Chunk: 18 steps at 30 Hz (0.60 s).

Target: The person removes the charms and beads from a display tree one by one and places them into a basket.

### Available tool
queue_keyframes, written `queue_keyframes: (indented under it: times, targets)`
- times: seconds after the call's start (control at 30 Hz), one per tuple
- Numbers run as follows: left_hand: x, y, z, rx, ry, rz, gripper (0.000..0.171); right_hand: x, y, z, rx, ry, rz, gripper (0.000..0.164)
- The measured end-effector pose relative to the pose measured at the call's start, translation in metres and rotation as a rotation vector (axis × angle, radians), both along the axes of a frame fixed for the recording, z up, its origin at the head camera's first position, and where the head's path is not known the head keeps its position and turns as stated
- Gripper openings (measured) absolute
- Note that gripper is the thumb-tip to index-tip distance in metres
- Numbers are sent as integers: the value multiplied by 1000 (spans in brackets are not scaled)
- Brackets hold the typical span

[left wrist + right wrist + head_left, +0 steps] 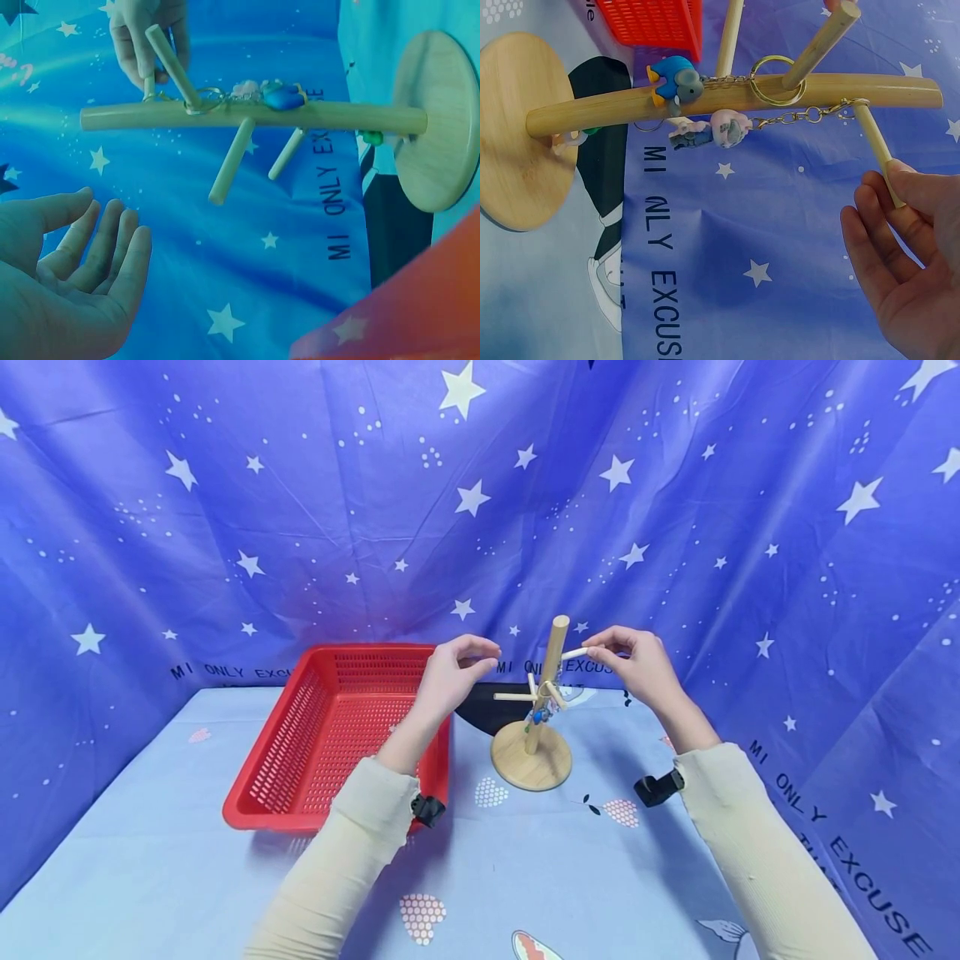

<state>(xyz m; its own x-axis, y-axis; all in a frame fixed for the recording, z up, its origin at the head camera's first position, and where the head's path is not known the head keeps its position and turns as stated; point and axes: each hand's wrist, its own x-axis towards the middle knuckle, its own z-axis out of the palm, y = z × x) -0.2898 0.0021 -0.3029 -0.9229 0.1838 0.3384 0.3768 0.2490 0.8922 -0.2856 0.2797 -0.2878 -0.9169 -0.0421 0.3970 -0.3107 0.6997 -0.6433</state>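
Observation:
A wooden stand (552, 652) with a round base and several side pegs stands upright at the middle of the table. My right hand (637, 664) pinches the outer end of an upper peg (876, 139) between thumb and fingers. From that peg's inner end hangs a keychain with a pink and grey figure (727, 129). On a neighbouring peg, a large ring carries a blue elephant keychain (679, 81). Lower on the post, a green charm (371, 137) is partly hidden. My left hand (453, 672), left of the stand, holds nothing, its fingers loosely bent and apart.
A red plastic basket (300, 821) sits on the table left of the stand, partly under my left forearm. Behind the table hangs a blue star-patterned curtain (405, 510). The light blue tablecloth (510, 868) carries printed shapes, with a black patch (487, 710) behind the stand.

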Motion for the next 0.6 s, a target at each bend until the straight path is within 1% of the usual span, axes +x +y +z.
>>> queue_keyframes:
  times: [0.3,0.6]
  targets:
    - [2,13,-5,-20,9,-24,19,0,1,0,-10,-10,-5,19]
    - [5,24,-11,-50,-28,-38,19,0,0,0,-3,7,1,17]
